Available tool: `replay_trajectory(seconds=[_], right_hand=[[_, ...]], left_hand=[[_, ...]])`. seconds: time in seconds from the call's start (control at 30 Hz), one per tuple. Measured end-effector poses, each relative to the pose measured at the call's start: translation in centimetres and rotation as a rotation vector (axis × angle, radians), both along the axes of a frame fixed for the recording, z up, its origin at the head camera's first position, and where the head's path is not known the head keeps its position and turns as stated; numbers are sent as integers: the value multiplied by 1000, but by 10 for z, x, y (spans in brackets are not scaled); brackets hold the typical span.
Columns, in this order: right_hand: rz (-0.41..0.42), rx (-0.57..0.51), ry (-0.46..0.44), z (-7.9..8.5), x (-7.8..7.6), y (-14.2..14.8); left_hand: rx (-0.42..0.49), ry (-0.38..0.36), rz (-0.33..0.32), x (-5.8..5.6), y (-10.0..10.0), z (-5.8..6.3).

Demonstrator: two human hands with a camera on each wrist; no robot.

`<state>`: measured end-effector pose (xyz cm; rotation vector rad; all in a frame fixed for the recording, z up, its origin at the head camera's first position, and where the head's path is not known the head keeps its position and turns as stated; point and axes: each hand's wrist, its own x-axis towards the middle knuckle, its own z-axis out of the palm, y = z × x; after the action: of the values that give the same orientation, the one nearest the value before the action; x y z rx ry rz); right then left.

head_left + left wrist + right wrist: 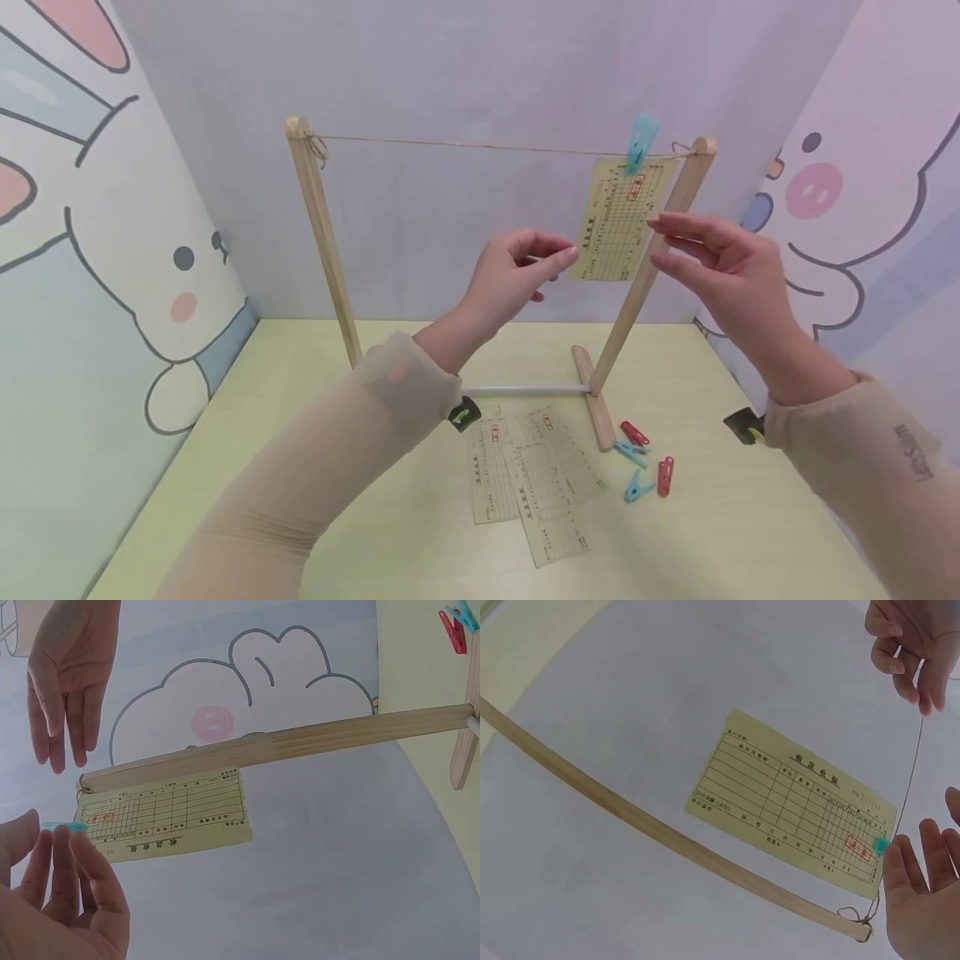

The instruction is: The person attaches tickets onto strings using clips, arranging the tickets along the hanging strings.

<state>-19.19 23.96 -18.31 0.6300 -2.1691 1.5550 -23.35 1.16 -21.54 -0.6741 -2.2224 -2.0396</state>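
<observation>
A pale yellow receipt slip (615,225) with printed lines and a red stamp hangs from a thin string (450,145). A light blue clothespin (641,143) clamps its top edge to the string near the right post. My left hand (517,265) is beside the slip's left edge, thumb and fingers loosely bent with nothing held. On the other side, my right hand (723,260) is raised near the slip's right edge, fingers extended and thumb apart. The right wrist view shows the slip (787,802) hanging apart from both hands.
The string runs between two wooden posts (324,242) joined low by a white rod (525,389). Three more receipt slips (495,475) lie overlapping on the yellow table (360,517). Right of them lie red clothespins (665,477) and blue clothespins (637,487), near a wooden foot (596,408).
</observation>
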Motion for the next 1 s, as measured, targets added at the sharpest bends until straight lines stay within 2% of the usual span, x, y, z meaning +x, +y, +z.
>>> replay_trajectory(seconds=[0.27,0.5,1.0], right_hand=[[0,-66,-49,-20,3,5],[-60,-2,-62,-39,3,10],[-46,-65,-85,-64,4,17]], left_hand=[[-8,-20,-1,3,-4,-10],[-16,-31,-16,5,-6,-18],[-35,-53,-18,7,-8,-39]])
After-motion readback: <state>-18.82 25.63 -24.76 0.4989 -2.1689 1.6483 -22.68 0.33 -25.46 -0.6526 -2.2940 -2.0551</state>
